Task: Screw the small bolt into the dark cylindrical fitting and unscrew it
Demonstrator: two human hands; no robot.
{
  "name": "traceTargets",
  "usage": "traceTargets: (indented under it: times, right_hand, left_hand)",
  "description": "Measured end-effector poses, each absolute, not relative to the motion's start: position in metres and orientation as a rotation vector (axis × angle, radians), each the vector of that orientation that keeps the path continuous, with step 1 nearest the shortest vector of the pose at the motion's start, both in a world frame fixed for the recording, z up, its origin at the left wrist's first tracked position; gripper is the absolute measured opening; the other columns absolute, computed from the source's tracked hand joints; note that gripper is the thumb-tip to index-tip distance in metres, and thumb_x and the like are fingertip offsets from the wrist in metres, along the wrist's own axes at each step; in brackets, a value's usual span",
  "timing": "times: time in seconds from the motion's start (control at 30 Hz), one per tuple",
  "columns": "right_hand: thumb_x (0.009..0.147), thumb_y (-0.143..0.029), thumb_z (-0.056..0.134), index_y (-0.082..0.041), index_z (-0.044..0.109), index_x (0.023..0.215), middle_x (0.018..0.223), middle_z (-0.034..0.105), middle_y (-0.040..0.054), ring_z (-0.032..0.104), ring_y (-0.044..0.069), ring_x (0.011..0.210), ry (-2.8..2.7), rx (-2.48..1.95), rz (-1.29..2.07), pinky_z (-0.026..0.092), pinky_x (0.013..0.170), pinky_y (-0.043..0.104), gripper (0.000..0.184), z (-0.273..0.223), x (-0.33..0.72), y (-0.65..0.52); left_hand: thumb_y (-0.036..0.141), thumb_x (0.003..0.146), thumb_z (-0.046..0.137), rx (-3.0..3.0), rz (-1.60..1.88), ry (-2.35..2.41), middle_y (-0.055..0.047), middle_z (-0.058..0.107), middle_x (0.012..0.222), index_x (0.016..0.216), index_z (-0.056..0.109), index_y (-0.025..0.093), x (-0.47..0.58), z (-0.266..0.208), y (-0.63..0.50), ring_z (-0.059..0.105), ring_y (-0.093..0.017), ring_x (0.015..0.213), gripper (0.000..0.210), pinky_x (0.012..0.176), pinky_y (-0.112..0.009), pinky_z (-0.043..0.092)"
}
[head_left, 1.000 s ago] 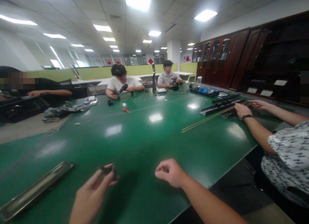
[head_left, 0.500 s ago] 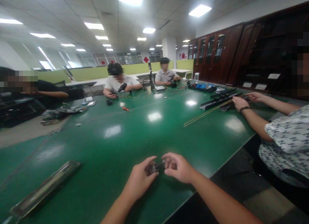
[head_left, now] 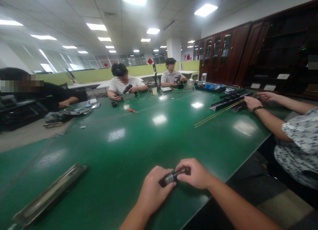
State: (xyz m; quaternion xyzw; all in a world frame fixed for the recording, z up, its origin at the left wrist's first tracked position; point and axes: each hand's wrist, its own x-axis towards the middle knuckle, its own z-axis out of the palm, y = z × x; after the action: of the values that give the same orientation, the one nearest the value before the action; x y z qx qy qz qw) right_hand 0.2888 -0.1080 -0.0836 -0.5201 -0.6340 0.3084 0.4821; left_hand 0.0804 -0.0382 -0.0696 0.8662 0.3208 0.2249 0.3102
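Observation:
My left hand (head_left: 155, 187) is closed around a small dark cylinder with a silver band (head_left: 170, 178), held just above the green tabletop (head_left: 119, 157). A narrower dark end of this part points right, towards my right hand (head_left: 196, 173). The fingers of my right hand are curled and pinched about that narrow end. The cylinder's exact kind is too small and blurred to make out, and my left fingers hide its rear end. Left of my hands lies a long, shallow metallic tray-like piece (head_left: 51, 193).
On the right, a person's hands (head_left: 250, 102) hold thin yellow rods (head_left: 218, 113) near dark metal rails (head_left: 223, 102). Across the table, two people handle power drills (head_left: 127, 88). An orange screwdriver (head_left: 132, 111) lies mid-table. Circuit boards (head_left: 67, 114) sit at left by another person.
Both my hands have shifted right, carrying the cylinder. My right fingers have closed onto its narrow end, and its silver band shows more clearly.

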Motion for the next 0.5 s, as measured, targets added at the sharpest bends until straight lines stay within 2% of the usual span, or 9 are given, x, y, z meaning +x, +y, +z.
traceTargets:
  times: [0.13, 0.27, 0.5]
  right_hand:
    - [0.075, -0.018, 0.073, -0.016, 0.079, 0.086, 0.074, 0.069, 0.0026, 0.059, 0.015, 0.065, -1.564, -1.267, 0.743, 0.042, 0.060, 0.024, 0.012, -0.0841, 0.2893, -0.1070]
    - [0.074, -0.016, 0.074, -0.017, 0.081, 0.090, 0.076, 0.071, 0.0032, 0.061, 0.015, 0.068, -1.590, -1.262, 0.720, 0.043, 0.062, 0.024, 0.017, -0.0839, 0.2891, -0.1066]
    - [0.076, -0.016, 0.075, -0.019, 0.081, 0.091, 0.077, 0.072, 0.0031, 0.063, 0.016, 0.070, -1.641, -1.299, 0.694, 0.044, 0.065, 0.025, 0.016, -0.0825, 0.2866, -0.1065]
  left_hand:
    - [0.019, 0.077, 0.077, 2.272, 0.608, 0.899, -0.001, 0.071, 0.106, 0.111, 0.070, 0.029, 0.0794, -0.0699, -0.0392, 0.065, -0.020, 0.099, 0.036, 0.090, -0.033, 0.049]
    - [0.019, 0.077, 0.078, 2.263, 0.614, 0.910, 0.001, 0.072, 0.099, 0.102, 0.071, 0.028, 0.0823, -0.0678, -0.0387, 0.066, -0.019, 0.093, 0.028, 0.085, -0.030, 0.049]
    - [0.020, 0.078, 0.077, 2.262, 0.631, 0.894, 0.002, 0.071, 0.095, 0.101, 0.072, 0.028, 0.0873, -0.0702, -0.0405, 0.066, -0.016, 0.089, 0.026, 0.081, -0.028, 0.049]
